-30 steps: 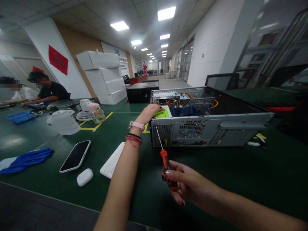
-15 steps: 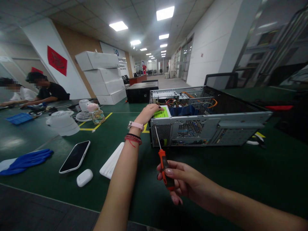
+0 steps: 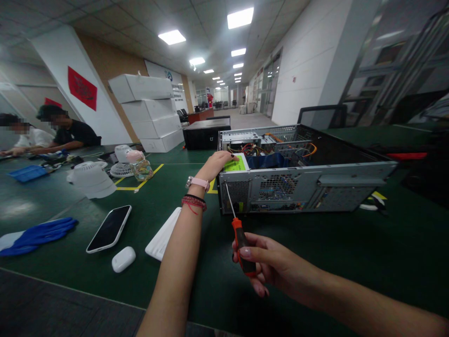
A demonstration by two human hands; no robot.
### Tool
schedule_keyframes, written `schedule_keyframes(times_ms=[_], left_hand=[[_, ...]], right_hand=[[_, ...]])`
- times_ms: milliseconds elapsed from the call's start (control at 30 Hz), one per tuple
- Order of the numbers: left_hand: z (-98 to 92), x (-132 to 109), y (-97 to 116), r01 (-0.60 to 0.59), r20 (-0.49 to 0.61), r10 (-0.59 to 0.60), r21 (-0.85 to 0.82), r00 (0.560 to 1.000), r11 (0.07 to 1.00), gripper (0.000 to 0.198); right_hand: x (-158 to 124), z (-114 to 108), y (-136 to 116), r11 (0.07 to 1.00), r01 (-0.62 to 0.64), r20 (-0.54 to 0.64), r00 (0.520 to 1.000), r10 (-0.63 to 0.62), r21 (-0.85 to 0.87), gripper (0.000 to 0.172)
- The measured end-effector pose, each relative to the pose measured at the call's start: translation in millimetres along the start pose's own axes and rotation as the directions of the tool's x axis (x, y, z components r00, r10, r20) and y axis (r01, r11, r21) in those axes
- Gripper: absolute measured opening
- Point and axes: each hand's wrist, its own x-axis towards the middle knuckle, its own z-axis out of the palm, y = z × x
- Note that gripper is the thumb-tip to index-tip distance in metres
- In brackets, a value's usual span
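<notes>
Handle rolled slightly in the right hand (image 3: 277, 262), tip still at the case's corner.
The right hand grasps the screwdriver (image 3: 243, 250), its tip unmoved against the open case (image 3: 301, 175) on the table (image 3: 315, 248), so it seems to be turning in place; the left hand (image 3: 218, 164) rests as before on a green label (image 3: 236, 162), whether gripping I cannot tell. The label's print, the black case's (image 3: 203, 135) logo and the wall lettering (image 3: 177, 93) are unreadable.

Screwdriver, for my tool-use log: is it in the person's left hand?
No, the right hand holds the screwdriver, while the left hand rests at a corner of the computer case.
</notes>
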Motion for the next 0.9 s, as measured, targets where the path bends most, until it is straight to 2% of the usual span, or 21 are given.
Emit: schedule_keyframes(times_ms=[400,700,900], left_hand=[[-2.0,-1,11,0.081,-0.005,-0.082,-0.073,0.997,0.994,0.041],[-0.5,0,2,0.012,-0.004,-0.012,-0.026,1.000,1.000,0.041],[-1.3,-2,4,0.011,-0.008,-0.011,-0.011,1.000,1.000,0.041]], right_hand=[[-1,2,-2,1.000,0.009,0.029,1.000,-0.010,0.024,0.026],[-3,1,0,1.000,0.002,0.097,0.995,-0.004,0.022,0.025],[-4,4,0,1.000,0.024,0.082,0.996,-0.025,0.007,0.026]])
